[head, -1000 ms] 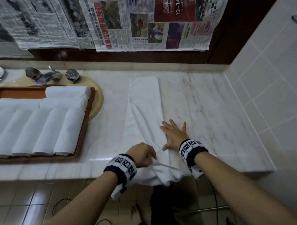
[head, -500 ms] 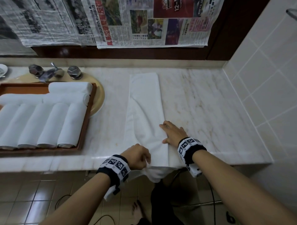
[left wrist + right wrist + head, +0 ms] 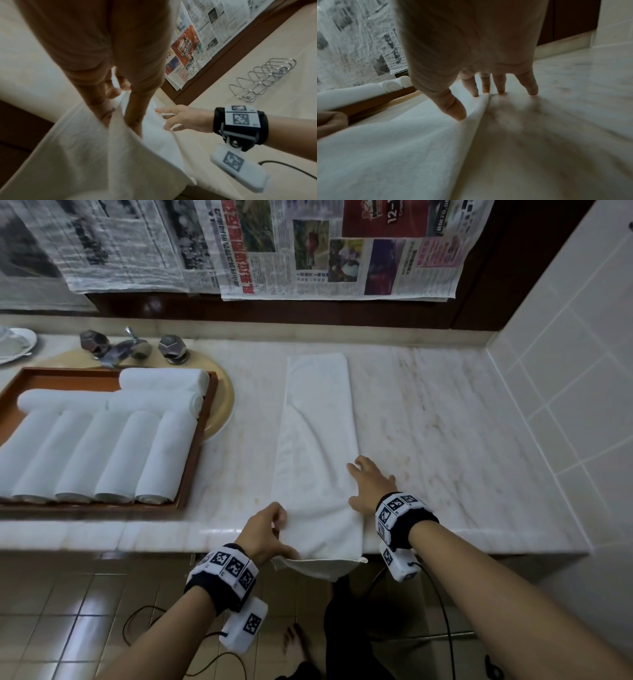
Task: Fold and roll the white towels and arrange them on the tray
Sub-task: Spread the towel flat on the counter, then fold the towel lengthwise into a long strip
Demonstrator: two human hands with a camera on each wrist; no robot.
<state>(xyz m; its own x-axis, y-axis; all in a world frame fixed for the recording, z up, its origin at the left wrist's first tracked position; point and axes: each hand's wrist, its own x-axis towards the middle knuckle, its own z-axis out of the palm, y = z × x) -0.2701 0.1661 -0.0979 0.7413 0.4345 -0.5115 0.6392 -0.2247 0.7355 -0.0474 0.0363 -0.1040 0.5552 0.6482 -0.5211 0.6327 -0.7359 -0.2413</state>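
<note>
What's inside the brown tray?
The tray holds rolled white towels: five side by side in front, with three more lying crosswise behind them. Bare tray bottom shows at the back left; the rest of it is covered.

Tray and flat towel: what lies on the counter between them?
Head view: between the tray and the flat towel lies bare marble counter, plus the tan basin rim jutting out beside the tray's far end.

White towel (image 3: 317, 440) lies folded lengthwise on the desk (image 3: 445, 422), near end overhanging; seven rolled towels (image 3: 102, 453) fill the tray (image 3: 191, 474).
</note>
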